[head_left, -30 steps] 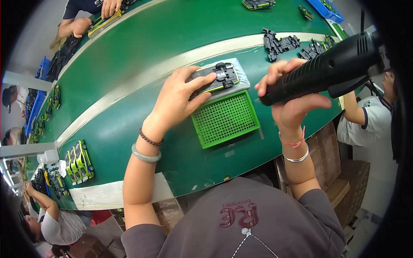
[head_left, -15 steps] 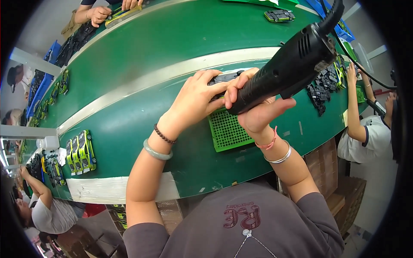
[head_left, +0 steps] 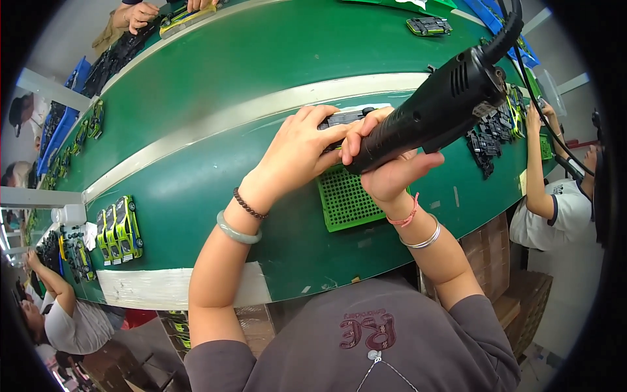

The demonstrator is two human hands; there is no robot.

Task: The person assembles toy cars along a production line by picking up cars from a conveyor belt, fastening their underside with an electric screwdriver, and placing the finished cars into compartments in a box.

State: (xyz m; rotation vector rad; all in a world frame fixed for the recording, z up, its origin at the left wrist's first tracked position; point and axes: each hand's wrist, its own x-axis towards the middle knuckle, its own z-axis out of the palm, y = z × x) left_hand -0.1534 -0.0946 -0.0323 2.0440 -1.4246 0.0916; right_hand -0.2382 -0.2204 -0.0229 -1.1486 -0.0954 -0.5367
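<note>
The head view shows a green bench (head_left: 196, 170) curving across the scene. The largest thing in use is a black power tool (head_left: 431, 108), leaning up to the right over the bench; the right hand's (head_left: 395, 178) grip wraps its lower end, fingers curled round, thumb sticking out. Smaller is the green basket (head_left: 351, 196), on the near side of the work. The toy car (head_left: 341, 119), dark side up, lies on the far side of the basket, mostly covered by the hands; the left hand's (head_left: 294, 153) grip is bent closely over it. The working tip is hidden. Good work here probably means pinning the car flat, standing the tool square to it, pressing steadily, and placing the left fingertips clear of the tip.
</note>
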